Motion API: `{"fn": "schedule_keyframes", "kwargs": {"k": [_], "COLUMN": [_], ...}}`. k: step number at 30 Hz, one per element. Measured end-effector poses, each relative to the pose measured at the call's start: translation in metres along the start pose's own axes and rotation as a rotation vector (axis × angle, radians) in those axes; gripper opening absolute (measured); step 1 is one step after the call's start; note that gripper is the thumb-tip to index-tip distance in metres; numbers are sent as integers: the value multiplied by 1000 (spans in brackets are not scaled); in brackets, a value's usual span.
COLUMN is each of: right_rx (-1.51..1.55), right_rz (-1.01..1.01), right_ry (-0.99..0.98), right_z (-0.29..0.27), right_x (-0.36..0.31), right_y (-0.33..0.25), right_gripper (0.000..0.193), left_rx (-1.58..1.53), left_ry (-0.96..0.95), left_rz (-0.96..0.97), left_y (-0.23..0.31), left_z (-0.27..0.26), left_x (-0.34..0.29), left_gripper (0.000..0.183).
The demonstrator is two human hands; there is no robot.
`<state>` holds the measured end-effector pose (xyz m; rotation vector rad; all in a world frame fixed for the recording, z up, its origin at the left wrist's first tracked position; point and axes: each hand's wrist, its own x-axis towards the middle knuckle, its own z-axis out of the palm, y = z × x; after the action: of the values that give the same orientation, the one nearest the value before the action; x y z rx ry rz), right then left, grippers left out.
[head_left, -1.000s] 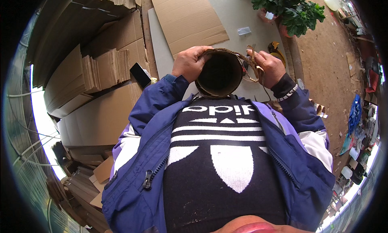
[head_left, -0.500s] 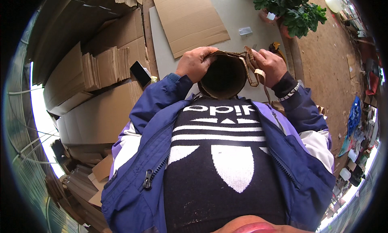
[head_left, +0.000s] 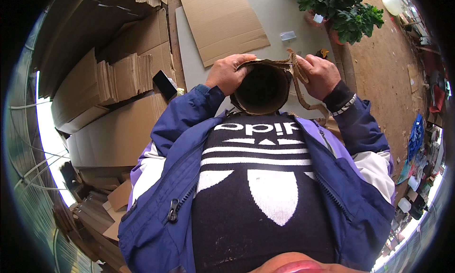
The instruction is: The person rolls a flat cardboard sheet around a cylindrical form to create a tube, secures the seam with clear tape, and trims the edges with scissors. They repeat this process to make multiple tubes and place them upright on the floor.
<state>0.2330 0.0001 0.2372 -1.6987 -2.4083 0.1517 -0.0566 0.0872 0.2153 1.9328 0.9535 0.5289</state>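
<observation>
A brown cardboard tube (head_left: 261, 109) stands against my chest, its dark open end facing up. My left hand (head_left: 228, 74) grips its far left rim, thumb inside and fingers outside. At the right side of the rim, my right hand (head_left: 320, 76) is closed on a brown strip (head_left: 299, 91) that looks like torn cardboard or paper. The strip's upper part sticks up beside the rim, and its lower part hangs in a curve below my fingers. Whether it is still joined to the tube, I cannot tell.
Beyond my hands, a flat cardboard sheet (head_left: 225, 24) and a small clear plastic piece (head_left: 287, 35) lie on a grey tabletop (head_left: 279, 12). Potted leafy plants (head_left: 353, 22) stand far right. A black phone (head_left: 164, 85) lies at left, near stacked cardboard (head_left: 123, 79).
My right hand has shifted slightly right, away from the tube. The strip, bunched in a loop before, now hangs longer and more drawn out. My left hand keeps its hold on the rim.
</observation>
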Motion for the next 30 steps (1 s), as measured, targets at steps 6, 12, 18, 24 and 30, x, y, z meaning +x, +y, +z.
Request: {"fn": "schedule_keyframes", "kwargs": {"k": [6, 12, 18, 24, 30], "right_rx": [-16, -59, -47, -72, -82], "right_rz": [6, -50, 35, -47, -83], "right_ry": [36, 105, -35, 86, 41], "right_z": [-8, -9, -12, -16, -9], "right_x": [-3, 2, -10, -4, -6], "right_y": [4, 2, 10, 13, 21], "right_gripper": [55, 49, 47, 49, 50], "left_rx": [-34, -26, -202, -61, -86], "left_ry": [74, 16, 51, 33, -3], "left_rz": [18, 56, -81, 84, 52], "left_y": [-4, -3, -5, -5, -4], "left_z": [10, 13, 17, 24, 22], "left_x": [-15, -9, -12, -15, -10], "left_gripper": [37, 39, 40, 43, 43]}}
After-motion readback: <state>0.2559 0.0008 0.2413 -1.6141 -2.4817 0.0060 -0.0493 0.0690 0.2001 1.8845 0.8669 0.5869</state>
